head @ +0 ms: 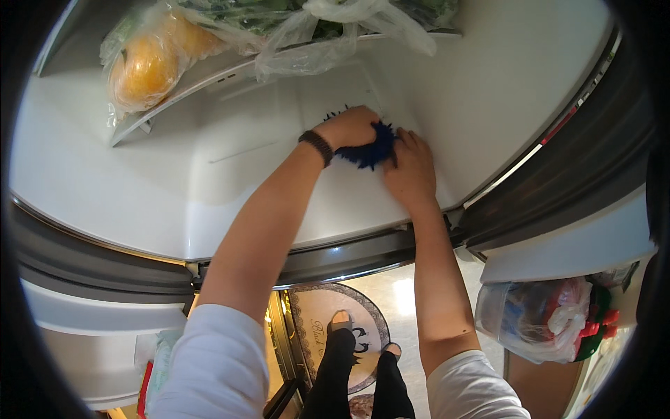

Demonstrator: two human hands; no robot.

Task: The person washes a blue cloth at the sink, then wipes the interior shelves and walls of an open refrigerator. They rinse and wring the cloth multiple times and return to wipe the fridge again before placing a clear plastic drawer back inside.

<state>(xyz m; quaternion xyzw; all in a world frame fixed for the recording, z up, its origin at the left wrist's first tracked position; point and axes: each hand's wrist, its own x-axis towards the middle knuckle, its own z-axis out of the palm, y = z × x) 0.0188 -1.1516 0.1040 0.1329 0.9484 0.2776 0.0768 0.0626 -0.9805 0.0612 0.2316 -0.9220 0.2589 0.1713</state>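
My left hand, with a dark beaded bracelet on the wrist, is closed over a blue chenille cleaning cloth on the white floor of a refrigerator compartment. Shaggy blue strands stick out around the fist. Just to the right, my right hand rests low at the cloth's right edge, back of the hand up. Its fingertips point toward the rear of the compartment. Whether those fingers grip the cloth is hidden.
Above hangs a shelf bearing bagged orange fruit and leafy greens in a knotted plastic bag. Both doors stand open; the right door holds a clear bin of bagged items. A round mat lies under my feet.
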